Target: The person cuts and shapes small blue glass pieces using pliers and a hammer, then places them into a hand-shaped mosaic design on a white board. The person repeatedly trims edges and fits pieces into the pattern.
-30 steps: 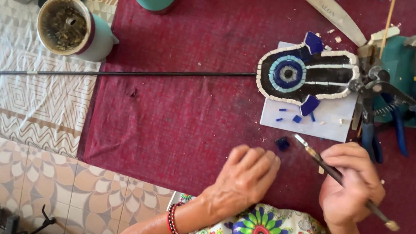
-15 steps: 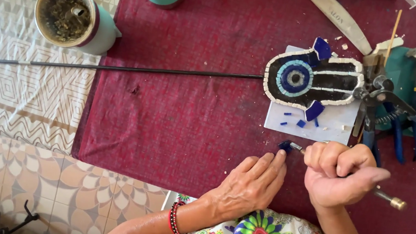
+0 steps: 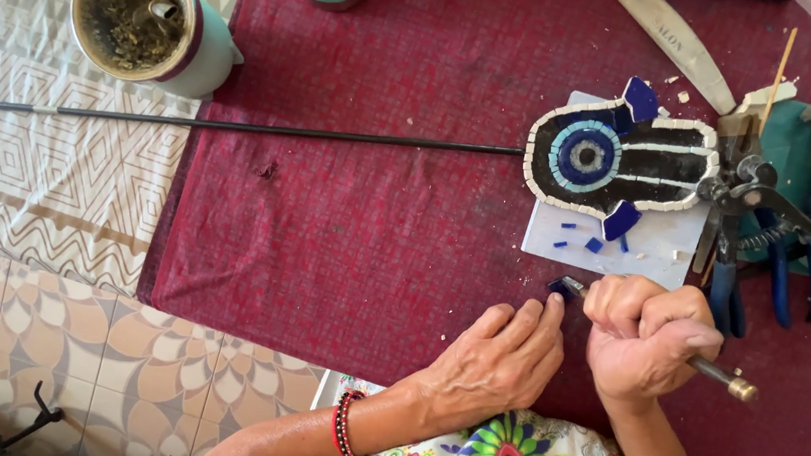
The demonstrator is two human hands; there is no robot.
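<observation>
Cup of dark residue (image 3: 141, 14) off the maroon cloth's (image 3: 345, 252) far-left corner, thin black rod (image 3: 238, 126) across it. At the near edge the left hand (image 3: 502, 359) lies open, fingertips pinning a small blue tile chip (image 3: 557, 287). The right hand (image 3: 645, 337) is fisted on a brass-ended cutter (image 3: 720, 375), tip on the chip, just below the white board (image 3: 610, 241) bearing the eye mosaic (image 3: 617, 159); a slip could nick fingertips or flick the chip.

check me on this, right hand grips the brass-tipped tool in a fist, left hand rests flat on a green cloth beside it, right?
One thing is off: the cloth under the left hand is dark red, not green, as the head view shows. The right hand does grip the brass-tipped tool in a fist beside it.
</observation>
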